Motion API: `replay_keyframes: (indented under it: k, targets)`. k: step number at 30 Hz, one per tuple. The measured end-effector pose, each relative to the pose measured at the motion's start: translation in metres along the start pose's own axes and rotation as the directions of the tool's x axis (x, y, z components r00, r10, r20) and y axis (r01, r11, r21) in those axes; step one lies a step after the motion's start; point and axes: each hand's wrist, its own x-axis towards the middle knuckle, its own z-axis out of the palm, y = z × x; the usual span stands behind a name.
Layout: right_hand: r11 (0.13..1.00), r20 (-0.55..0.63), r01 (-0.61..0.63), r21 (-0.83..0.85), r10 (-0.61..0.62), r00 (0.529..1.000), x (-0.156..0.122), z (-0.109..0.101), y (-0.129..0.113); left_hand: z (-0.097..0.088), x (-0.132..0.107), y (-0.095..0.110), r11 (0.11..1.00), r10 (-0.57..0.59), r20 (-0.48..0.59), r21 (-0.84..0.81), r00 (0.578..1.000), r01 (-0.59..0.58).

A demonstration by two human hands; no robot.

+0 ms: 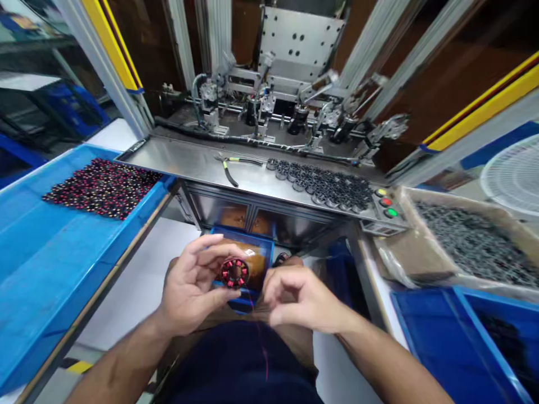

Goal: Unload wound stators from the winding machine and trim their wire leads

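My left hand [197, 280] holds a small ring-shaped motor stator [234, 273] between thumb and fingers. The stator has a black body, red wire windings around its inside and an open centre. From its lower edge a thin reddish wire [261, 343] hangs loose over my lap. My right hand [298, 297] is to the right of the stator and wire, apart from both. Its fingers are loosely curled, the thumb stands off from them, and nothing shows between them.
Left, a blue tray [25, 235] bears many wound stators [107, 188]. Ahead, pliers [229, 168] and rows of dark ring parts [324, 185] lie on a metal ledge before a machine [298, 115]. A button box [387, 210], a carton of grey parts [475, 235] and blue bins [438, 331] stand right.
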Motion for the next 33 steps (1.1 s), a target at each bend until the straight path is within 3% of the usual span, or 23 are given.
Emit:
replay_keyframes:
  k: [4,9,14,19,22,27,30,33]
  targets:
    - [0.988,-0.188,0.134,0.077,-0.118,0.975,0.008,0.008,-0.019,0.004,-0.009,0.001,0.998,-0.004,0.003,0.065,1.0,0.004]
    - [0.954,-0.258,0.261,0.149,-0.217,0.941,0.018,0.028,-0.019,0.008,-0.01,0.006,0.993,-0.097,0.015,0.07,0.995,0.096]
    - [0.955,-0.372,0.273,0.114,-0.214,0.903,0.017,0.033,-0.007,0.002,-0.008,0.005,0.977,-0.207,0.032,-0.05,0.978,0.208]
    - [0.959,-0.395,0.28,0.053,-0.237,0.887,0.012,0.037,-0.003,-0.001,-0.007,-0.005,0.955,-0.253,0.05,-0.146,0.966,0.258]
    - [0.95,-0.39,0.311,0.005,-0.285,0.875,0.01,0.041,0.001,0.005,-0.007,-0.011,0.977,-0.195,-0.041,-0.1,0.98,0.19]
    - [0.937,-0.398,0.347,0.03,-0.307,0.864,0.009,0.044,0.007,0.013,-0.013,-0.01,0.957,0.035,-0.158,0.29,0.987,0.013]
    - [0.924,-0.375,0.381,0.034,-0.341,0.862,0.01,0.044,0.007,0.01,-0.019,-0.006,0.893,0.163,-0.138,0.441,0.977,-0.087]
    - [0.921,-0.329,0.387,0.043,-0.353,0.876,0.013,0.046,0.004,0.008,-0.02,-0.004,0.836,0.224,-0.048,0.524,0.973,-0.166]
